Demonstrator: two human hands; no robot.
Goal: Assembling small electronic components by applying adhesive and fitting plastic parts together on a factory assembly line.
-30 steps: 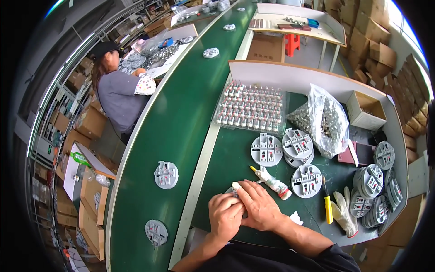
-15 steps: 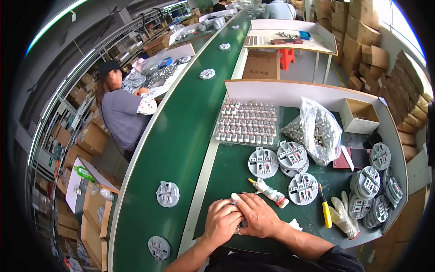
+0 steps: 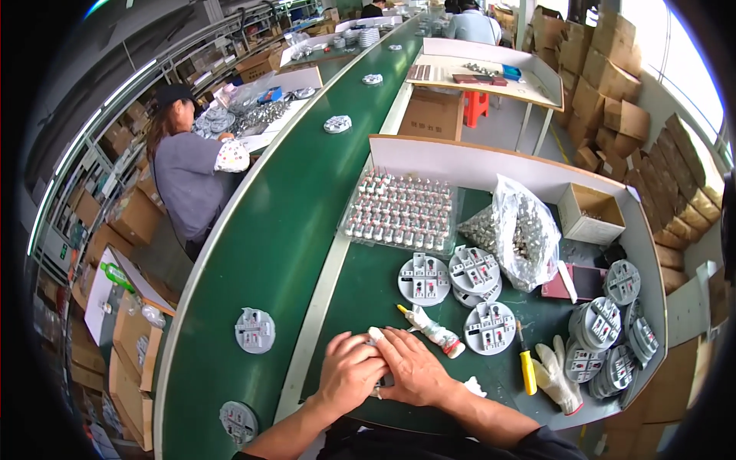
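Observation:
Near the table's front edge, my left hand (image 3: 351,376) and my right hand (image 3: 414,366) are pressed together, fingers curled over a small greyish piece that they almost wholly hide. A white wrapping covers one fingertip at the top of the grip. Just beyond my right hand lies a white-wrapped tool (image 3: 434,331) with a yellow tip. Round grey plates with raised blocks and slots are close by: one single plate (image 3: 491,328), another plate (image 3: 423,279) and a small stack (image 3: 474,270). A yellow-handled screwdriver (image 3: 527,368) lies to the right, beside a white glove (image 3: 557,377).
A green conveyor belt (image 3: 295,230) carrying spaced grey plates runs along my left. Behind the plates are a clear tray (image 3: 400,211) of small white parts, a plastic bag (image 3: 525,234) of metal pieces and an open carton (image 3: 590,216). Plate stacks (image 3: 596,323) stand right. A co-worker (image 3: 192,165) sits across the belt.
The whole scene has slid slightly left in the picture as the view turned. My hands stay clasped together in much the same pose.

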